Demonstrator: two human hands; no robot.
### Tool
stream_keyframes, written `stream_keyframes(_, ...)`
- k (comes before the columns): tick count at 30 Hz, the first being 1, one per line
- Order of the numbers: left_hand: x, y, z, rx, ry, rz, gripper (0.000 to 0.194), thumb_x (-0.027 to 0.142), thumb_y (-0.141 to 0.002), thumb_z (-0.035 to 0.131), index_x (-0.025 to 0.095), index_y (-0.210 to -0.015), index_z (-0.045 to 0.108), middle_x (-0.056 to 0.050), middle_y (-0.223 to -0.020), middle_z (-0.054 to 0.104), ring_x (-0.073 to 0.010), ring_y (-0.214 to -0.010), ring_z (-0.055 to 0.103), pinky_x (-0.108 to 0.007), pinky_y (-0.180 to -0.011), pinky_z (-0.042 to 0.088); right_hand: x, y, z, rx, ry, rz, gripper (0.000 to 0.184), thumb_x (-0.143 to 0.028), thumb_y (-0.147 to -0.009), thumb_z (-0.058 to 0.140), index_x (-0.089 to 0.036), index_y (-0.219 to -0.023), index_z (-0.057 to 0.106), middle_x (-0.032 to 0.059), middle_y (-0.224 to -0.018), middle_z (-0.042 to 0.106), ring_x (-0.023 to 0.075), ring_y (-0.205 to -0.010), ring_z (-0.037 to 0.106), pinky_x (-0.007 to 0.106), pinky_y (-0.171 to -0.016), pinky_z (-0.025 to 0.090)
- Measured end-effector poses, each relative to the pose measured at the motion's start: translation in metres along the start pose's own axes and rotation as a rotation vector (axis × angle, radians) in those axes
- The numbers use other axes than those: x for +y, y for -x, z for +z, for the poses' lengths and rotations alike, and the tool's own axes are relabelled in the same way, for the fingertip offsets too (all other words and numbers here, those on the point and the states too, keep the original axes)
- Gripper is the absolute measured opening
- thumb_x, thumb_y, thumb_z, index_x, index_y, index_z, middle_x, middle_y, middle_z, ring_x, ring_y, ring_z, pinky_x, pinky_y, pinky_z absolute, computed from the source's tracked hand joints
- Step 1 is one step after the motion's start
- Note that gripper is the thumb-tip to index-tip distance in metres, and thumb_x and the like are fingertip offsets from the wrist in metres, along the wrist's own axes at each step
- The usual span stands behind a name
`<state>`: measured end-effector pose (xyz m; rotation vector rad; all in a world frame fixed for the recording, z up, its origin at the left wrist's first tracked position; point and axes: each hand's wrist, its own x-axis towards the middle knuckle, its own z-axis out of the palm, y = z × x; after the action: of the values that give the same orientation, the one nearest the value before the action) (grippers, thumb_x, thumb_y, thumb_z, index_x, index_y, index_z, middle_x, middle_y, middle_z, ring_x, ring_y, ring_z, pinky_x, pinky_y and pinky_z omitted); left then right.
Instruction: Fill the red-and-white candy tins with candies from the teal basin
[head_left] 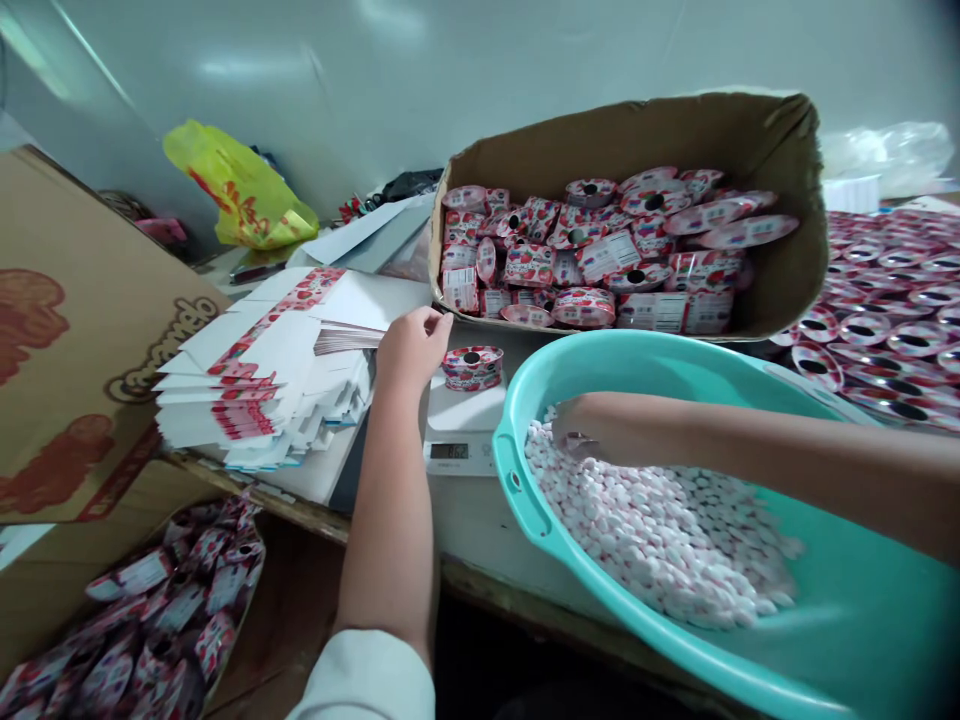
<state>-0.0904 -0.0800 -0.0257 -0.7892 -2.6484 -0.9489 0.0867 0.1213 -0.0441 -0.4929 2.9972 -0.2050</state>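
My left hand (414, 345) is closed, its thumb and fingertips pressed together beside a small red-and-white strawberry-print box (472, 369). Whatever is in the pinch, if anything, is hidden. The little box stands upright, with a dark round hole in its top, on a white digital scale (459, 452) with a lit display. Inside the turquoise basin (525, 510), my right hand (589, 422) reaches into a heap of small white candies (660, 540). Its fingers are mostly hidden among them, and a shiny spot beneath the hand is too small to name.
Behind the scale, a cardboard carton (780, 150) holds many printed boxes. Flat unfolded box blanks (277, 350) lie stacked at left. Rows of open-holed boxes (900, 330) stand at right. Below left, another carton holds printed packs (172, 600). A yellow bag (240, 190) lies at the back.
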Motion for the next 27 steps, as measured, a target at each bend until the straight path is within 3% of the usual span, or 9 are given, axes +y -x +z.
stream_keyframes(3,-0.001,0.000,-0.001,0.003,0.005,-0.009,0.031,0.046,-0.092,0.051,0.023,-0.087,0.071,-0.004,-0.089,0.075,-0.0200,-0.080,0.064,-0.028,-0.068,0.041,-0.001,-0.002,-0.005,-0.082,-0.052,0.025,0.008,-0.031,-0.077,0.068,-0.027,-0.072,0.073,0.0034,-0.086,0.075,0.0224,-0.070,0.067,0.034,-0.061,0.047)
stream_keyframes(6,-0.003,-0.001,-0.003,0.008,0.017,-0.012,0.030,0.046,-0.092,0.052,0.024,-0.087,0.072,-0.004,-0.089,0.075,-0.0208,-0.081,0.064,-0.028,-0.067,0.041,-0.002,-0.007,-0.025,-0.095,-0.085,0.076,0.012,-0.019,-0.076,0.063,-0.025,-0.079,0.074,0.0031,-0.088,0.075,0.0200,-0.071,0.066,0.030,-0.059,0.045)
stream_keyframes(11,-0.005,0.000,-0.007,0.016,0.030,-0.012,0.029,0.044,-0.091,0.052,0.024,-0.088,0.072,-0.005,-0.090,0.076,-0.0207,-0.082,0.065,-0.028,-0.069,0.042,-0.010,-0.043,-0.079,0.069,-0.106,0.091,0.015,-0.025,-0.080,0.065,-0.019,-0.091,0.073,0.0044,-0.084,0.073,0.0162,-0.070,0.063,0.026,-0.062,0.040)
stream_keyframes(13,-0.005,-0.001,-0.008,0.025,0.040,-0.007,0.029,0.044,-0.092,0.051,0.024,-0.088,0.072,-0.005,-0.091,0.076,-0.0208,-0.083,0.066,-0.028,-0.069,0.043,-0.014,-0.066,-0.090,0.124,-0.113,0.048,0.015,-0.026,-0.080,0.067,-0.017,-0.091,0.072,0.0034,-0.081,0.072,0.0151,-0.070,0.060,0.025,-0.063,0.038)
stream_keyframes(19,-0.007,-0.002,-0.010,-0.005,0.074,-0.018,0.027,0.044,-0.090,0.055,0.024,-0.085,0.072,-0.004,-0.089,0.076,-0.0209,-0.080,0.066,-0.029,-0.066,0.043,-0.014,-0.126,-0.075,0.073,-0.099,-0.046,0.016,-0.022,-0.077,0.070,-0.015,-0.091,0.073,0.0014,-0.080,0.072,0.0146,-0.071,0.057,0.023,-0.063,0.037)
stream_keyframes(27,-0.010,0.000,-0.013,-0.001,0.109,-0.029,0.027,0.047,-0.089,0.057,0.025,-0.086,0.072,-0.004,-0.091,0.076,-0.0218,-0.083,0.067,-0.030,-0.067,0.044,0.000,-0.135,-0.065,0.061,-0.114,-0.053,0.019,-0.024,-0.076,0.070,-0.018,-0.093,0.075,0.0004,-0.075,0.072,0.0151,-0.070,0.060,0.022,-0.061,0.038)
